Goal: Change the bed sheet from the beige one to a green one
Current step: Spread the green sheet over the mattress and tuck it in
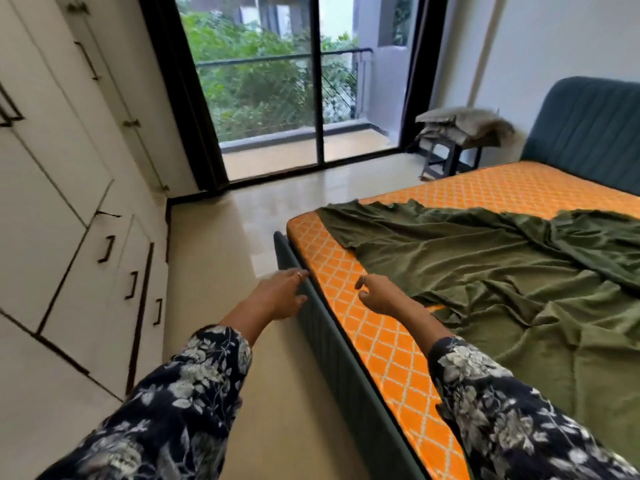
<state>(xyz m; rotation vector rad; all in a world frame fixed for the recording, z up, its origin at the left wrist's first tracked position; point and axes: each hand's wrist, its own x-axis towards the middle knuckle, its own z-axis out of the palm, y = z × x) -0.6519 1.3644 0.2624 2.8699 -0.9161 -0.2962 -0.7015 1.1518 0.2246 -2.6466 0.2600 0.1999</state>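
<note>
A crumpled green sheet (485,271) lies spread over part of the orange patterned mattress (349,282), leaving the near edge and the far end bare. The beige sheet (464,124) sits bundled on a dark stool by the window. My left hand (282,292) reaches forward over the floor beside the dark green bed frame (332,341), fingers extended and holding nothing. My right hand (379,294) hovers over the bare mattress edge, fingers loosely curled and empty, just short of the green sheet's border.
White wardrobe doors and drawers (69,202) line the left wall. A strip of tiled floor (214,244) runs between wardrobe and bed toward a glass balcony door (277,98). A blue-green headboard (588,126) stands at the far right.
</note>
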